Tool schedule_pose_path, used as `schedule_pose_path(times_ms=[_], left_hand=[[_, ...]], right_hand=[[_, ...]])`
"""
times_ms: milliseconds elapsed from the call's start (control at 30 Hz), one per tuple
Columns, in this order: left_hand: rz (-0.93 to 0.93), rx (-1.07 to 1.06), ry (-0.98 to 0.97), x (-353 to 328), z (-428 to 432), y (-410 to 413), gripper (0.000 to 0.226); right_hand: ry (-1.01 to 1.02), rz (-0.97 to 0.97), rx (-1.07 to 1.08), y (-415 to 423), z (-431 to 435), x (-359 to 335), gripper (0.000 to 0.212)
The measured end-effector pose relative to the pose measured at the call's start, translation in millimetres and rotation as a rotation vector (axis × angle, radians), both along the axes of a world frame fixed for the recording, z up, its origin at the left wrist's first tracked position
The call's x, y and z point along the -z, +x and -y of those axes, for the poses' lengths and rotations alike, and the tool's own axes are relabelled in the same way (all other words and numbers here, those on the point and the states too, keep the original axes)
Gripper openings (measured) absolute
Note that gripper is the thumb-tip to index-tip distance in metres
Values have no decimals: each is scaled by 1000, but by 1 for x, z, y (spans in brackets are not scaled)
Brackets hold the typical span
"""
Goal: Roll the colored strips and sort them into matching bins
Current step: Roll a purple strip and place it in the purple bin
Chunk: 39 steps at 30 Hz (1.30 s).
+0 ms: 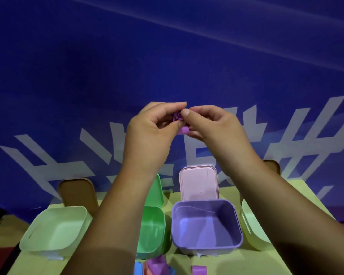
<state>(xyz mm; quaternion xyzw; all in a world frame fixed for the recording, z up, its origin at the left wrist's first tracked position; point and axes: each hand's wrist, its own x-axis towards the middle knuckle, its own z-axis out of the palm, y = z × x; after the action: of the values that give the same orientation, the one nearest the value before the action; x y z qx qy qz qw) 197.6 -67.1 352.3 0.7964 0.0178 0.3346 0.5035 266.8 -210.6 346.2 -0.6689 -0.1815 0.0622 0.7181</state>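
At your 10 o'clock on the table (298, 197) sits a pale green bin (56, 231), open, with a brown lid (75, 192) propped at its 12 o'clock against the blue backdrop (167, 56).

Your left hand (151, 132) is raised above the bins. Its thumb and forefinger are curled and pinch the purple strip (178, 116), which is wound into a small coil with a loose tail hanging just below it. Under your left forearm stands the green bin (153, 231), its green lid (155, 191) upright at its 12 o'clock.

Your right hand (213, 126) meets the left at the coil. Its thumb tip presses the coil's 3 o'clock side, and the other fingers curl in by the tail.

At the coil's 6 o'clock, down on the table, the purple bin (205, 225) stands open with a pink lid (199, 181) leaning at its 12 o'clock. At that bin's 3 o'clock is another pale bin (252, 231), partly hidden by your right forearm.

Loose strips (157, 264) in blue, pink and purple lie at the green bin's 6 o'clock, on the near edge.

The backdrop carries large white characters, cut off by your hands and the table; I cannot read them.
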Motion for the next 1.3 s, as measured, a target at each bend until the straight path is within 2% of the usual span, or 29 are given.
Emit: schedule_pose_path(times_ms=[200, 533, 667, 833, 933, 1067, 1167, 1300], left_hand=[[10, 20, -5, 3, 2, 1, 36], [48, 5, -32, 0, 13, -1, 44], [85, -74, -26, 0, 19, -1, 43], [74, -94, -191, 4, 17, 2, 51], [36, -41, -169, 2, 13, -2, 54], [1, -4, -103, -2, 12, -7, 53], [1, 15, -88, -1, 12, -7, 49], [11, -32, -8, 0, 17, -9, 50]], right_hand=[[25, 2, 19, -2, 0, 0, 33], [268, -143, 4, -14, -9, -2, 16], [394, -258, -65, -16, -14, -3, 26], [521, -394, -162, -17, -14, -5, 44], [422, -382, -172, -13, -11, -4, 50], [302, -341, -202, -9, -7, -1, 39], [391, -369, -235, -11, -6, -1, 28], [555, -452, -292, -14, -7, 1, 26]])
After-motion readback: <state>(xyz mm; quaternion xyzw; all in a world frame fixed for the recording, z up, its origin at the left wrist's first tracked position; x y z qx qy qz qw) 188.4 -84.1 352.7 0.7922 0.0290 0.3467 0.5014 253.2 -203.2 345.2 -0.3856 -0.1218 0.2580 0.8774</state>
